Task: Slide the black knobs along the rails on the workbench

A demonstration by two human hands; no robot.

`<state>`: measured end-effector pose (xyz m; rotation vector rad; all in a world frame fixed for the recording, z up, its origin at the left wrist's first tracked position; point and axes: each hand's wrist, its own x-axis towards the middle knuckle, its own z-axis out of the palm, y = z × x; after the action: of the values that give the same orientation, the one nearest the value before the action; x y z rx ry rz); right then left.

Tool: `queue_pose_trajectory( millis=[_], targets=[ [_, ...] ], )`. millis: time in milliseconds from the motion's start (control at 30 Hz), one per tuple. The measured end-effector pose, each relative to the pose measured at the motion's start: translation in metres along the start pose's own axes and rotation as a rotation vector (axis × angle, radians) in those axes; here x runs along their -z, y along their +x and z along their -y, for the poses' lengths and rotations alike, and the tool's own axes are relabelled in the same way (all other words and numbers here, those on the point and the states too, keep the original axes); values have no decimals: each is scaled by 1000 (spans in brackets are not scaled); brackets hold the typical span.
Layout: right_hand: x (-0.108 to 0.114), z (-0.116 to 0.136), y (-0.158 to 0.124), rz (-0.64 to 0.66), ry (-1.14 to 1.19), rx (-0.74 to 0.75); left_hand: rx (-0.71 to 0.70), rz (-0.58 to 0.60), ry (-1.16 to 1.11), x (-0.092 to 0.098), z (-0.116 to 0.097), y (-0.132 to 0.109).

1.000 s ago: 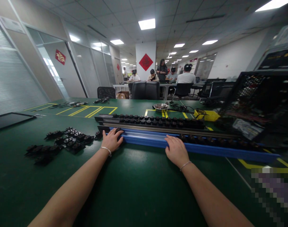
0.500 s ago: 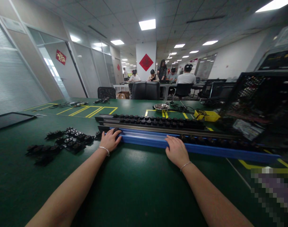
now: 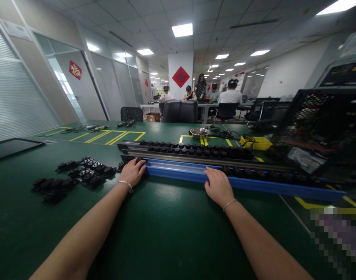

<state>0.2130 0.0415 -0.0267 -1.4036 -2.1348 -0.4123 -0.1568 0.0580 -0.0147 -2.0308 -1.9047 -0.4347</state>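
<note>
Evidently, the left hand (image 3: pixel 132 173) is bent over a small black part (image 3: pixel 140 159) at the left end of the blue rail (image 3: pixel 174 173); whether it is clenched firmly on that part cannot be told. The right hand (image 3: pixel 219 188) grasps the rail's near wall, fingers over the edge and thumb against the front. The rail lies lengthwise across the green table (image 3: pixel 169 237), with a row of black units (image 3: pixel 248 172) along its right stretch. Directly behind lie dark rails (image 3: pixel 189 157) bearing similar pieces. Loose black modules (image 3: pixel 92 171) are grouped left of the left hand. Farther back stand a metal bowl (image 3: pixel 199 133) and a yellow object (image 3: pixel 256 142). Several people (image 3: pixel 230 95) occupy the background.
</note>
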Motion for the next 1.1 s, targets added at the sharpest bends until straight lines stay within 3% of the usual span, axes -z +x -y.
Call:
queue_pose_trajectory(
  millis=[300,667,1100],
  targets=[
    [-2,-1,-1,-16,-4,10,24,-4,26,4,1,0],
    [-2,-2,0,-14,4,15,185,108,-2,10,-9,3],
    [0,0,0,-1,5,10,238,37,-108,1,3,6]
  ],
)
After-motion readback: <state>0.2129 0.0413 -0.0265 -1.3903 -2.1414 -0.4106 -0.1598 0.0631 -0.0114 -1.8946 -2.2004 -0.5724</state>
